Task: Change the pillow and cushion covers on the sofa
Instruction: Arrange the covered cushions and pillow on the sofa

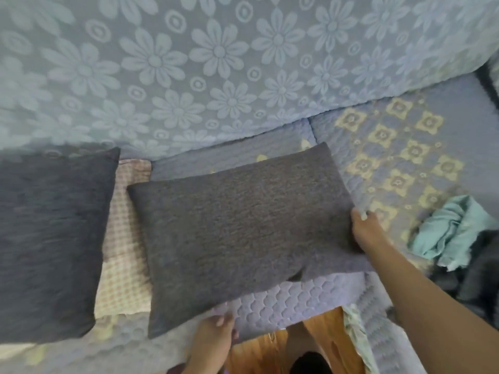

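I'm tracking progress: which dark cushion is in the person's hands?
The grey-brown cushion in the middle, gripped by the left hand and right hand. The darker navy cushion lies untouched at left.

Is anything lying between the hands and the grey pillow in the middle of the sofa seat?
Nothing visible. The right hand already grips the grey pillow at its right edge, and the left hand is at its near bottom edge, where blur hides the exact contact.
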{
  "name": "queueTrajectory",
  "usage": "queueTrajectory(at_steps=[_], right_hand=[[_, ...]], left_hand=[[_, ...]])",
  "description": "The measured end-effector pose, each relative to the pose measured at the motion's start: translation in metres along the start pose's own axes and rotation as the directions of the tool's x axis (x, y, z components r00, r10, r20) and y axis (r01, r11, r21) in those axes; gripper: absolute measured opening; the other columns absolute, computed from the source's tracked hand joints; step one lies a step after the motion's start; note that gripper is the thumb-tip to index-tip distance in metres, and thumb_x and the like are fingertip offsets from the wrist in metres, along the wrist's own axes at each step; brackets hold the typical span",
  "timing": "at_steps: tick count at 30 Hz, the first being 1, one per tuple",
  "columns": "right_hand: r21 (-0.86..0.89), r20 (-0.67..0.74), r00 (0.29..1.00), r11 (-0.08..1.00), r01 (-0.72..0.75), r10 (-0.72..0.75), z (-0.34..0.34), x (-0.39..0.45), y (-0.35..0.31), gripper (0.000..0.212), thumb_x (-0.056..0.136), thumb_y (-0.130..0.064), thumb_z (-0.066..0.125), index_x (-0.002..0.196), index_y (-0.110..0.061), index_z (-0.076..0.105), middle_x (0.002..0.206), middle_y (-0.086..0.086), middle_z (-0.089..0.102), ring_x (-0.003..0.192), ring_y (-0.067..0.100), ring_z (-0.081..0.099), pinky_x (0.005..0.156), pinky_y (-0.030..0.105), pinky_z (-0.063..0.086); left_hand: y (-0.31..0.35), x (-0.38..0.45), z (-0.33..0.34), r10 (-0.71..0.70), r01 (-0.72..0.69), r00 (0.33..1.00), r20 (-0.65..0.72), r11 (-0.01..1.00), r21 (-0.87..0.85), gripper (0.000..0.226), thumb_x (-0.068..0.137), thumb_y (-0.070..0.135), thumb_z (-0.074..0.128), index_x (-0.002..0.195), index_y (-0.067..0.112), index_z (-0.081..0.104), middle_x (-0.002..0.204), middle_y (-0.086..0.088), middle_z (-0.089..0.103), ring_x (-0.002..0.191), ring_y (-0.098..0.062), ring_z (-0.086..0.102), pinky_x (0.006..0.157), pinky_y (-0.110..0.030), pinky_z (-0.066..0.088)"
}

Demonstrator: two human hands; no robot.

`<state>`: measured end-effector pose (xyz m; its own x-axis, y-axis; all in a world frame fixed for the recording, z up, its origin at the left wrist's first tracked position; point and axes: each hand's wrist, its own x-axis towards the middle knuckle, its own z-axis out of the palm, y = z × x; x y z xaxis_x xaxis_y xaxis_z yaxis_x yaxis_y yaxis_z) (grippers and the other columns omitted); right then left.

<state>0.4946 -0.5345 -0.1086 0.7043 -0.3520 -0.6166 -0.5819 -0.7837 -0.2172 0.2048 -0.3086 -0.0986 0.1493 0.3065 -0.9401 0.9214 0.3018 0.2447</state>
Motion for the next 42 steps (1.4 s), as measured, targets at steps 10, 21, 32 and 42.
queueTrajectory(at_steps=[10, 21, 32, 42], right_hand=[[0.0, -0.05, 0.996, 0.998, 0.068, -0.068, -0.007, -0.003, 0.022, 0.042, 0.11, -0.025, 0.026, 0.124, 0.005, 0.052, 0.129, 0.032, 0.054, 0.12, 0.046, 0.05, 0.095, 0.044, 0.038], [-0.117, -0.042, 0.996, 0.991, 0.068, -0.073, 0.003, 0.014, 0.035, 0.039, 0.108, -0.021, 0.033, 0.13, 0.005, 0.052, 0.134, 0.031, 0.053, 0.123, 0.047, 0.051, 0.098, 0.046, 0.041], [-0.145, -0.136, 0.988, 0.985, -0.092, 0.072, 0.019, -0.009, 0.031, 0.036, 0.107, -0.019, 0.037, 0.13, 0.001, 0.056, 0.133, 0.025, 0.055, 0.124, 0.043, 0.052, 0.099, 0.047, 0.043], [-0.141, -0.272, 0.962, 0.987, -0.078, 0.037, 0.008, 0.009, -0.002, 0.034, 0.101, -0.018, 0.047, 0.129, -0.003, 0.057, 0.136, 0.025, 0.052, 0.129, 0.044, 0.047, 0.107, 0.051, 0.039]], left_hand=[[0.048, -0.002, 0.076, -0.109, -0.112, 0.933, -0.344, 0.819, -0.563, 0.031, 0.107, 0.024, 0.05, 0.087, 0.003, 0.059, 0.067, -0.013, 0.057, 0.055, -0.022, 0.053, 0.048, -0.027, 0.041], [0.004, 0.011, -0.056, -0.182, -0.121, 0.814, -0.551, 0.875, -0.468, 0.034, 0.104, 0.033, 0.055, 0.123, 0.004, 0.057, 0.109, -0.017, 0.062, 0.095, -0.032, 0.063, 0.083, -0.045, 0.057], [-0.014, 0.047, -0.078, -0.258, -0.111, 0.783, -0.567, 0.838, -0.534, 0.01, 0.094, 0.005, 0.058, 0.1, 0.01, 0.064, 0.098, -0.017, 0.068, 0.088, -0.032, 0.065, 0.083, -0.044, 0.057], [0.041, 0.014, -0.061, 0.568, -0.294, 0.546, -0.616, 0.818, 0.494, 0.042, 0.095, 0.015, 0.059, 0.136, 0.011, 0.052, 0.137, -0.02, 0.047, 0.121, -0.042, 0.044, 0.1, -0.057, 0.041]])
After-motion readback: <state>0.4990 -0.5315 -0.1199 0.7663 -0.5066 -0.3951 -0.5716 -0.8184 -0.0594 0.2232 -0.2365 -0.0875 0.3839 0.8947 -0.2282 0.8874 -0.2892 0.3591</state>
